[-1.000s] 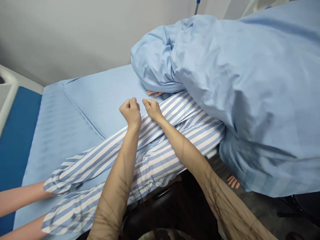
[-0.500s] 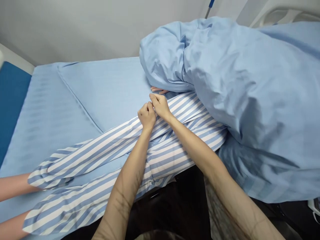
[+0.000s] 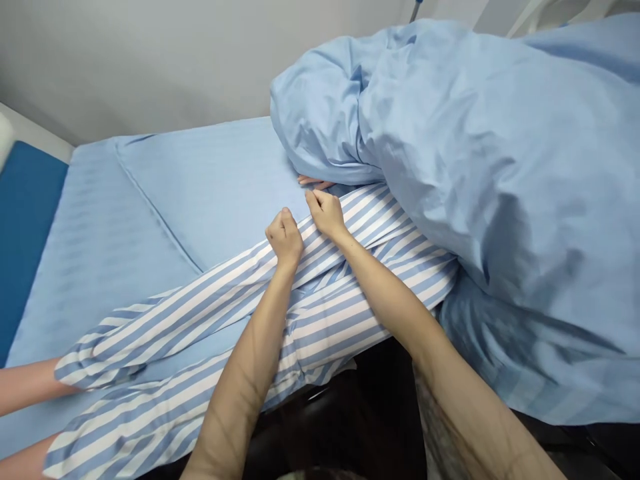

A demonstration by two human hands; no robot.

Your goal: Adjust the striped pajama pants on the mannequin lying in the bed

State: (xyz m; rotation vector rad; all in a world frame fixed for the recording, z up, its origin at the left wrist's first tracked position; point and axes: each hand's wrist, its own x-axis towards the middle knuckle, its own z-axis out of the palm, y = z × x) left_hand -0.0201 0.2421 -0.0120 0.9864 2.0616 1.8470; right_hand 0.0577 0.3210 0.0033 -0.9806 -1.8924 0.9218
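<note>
Over the striped trousers [image 3: 215,293] of a figure lying on the bed, both of my hands are curled into fists with the thumbs on top. My left hand [image 3: 286,237] is at the far edge of the far trouser leg, and no object shows in it. A short gap to the right, my right hand [image 3: 326,212] is closed too, over the upper part of the same leg. Whether either fist presses on the cloth I cannot tell. Just behind my right hand, the figure's fingers [image 3: 314,181] stick out from under a light blue quilt [image 3: 450,133].
The bunched quilt covers the right half of the bed. A light blue sheet [image 3: 165,180] lies over the mattress, with a blue and white end board [image 3: 30,193] at left. The figure's bare lower legs [image 3: 30,383] extend left. A grey wall [image 3: 175,60] stands behind.
My fists, which were touching or overlapping, are now apart: the left has moved left, the right slightly right. The whole view has shifted a little.
</note>
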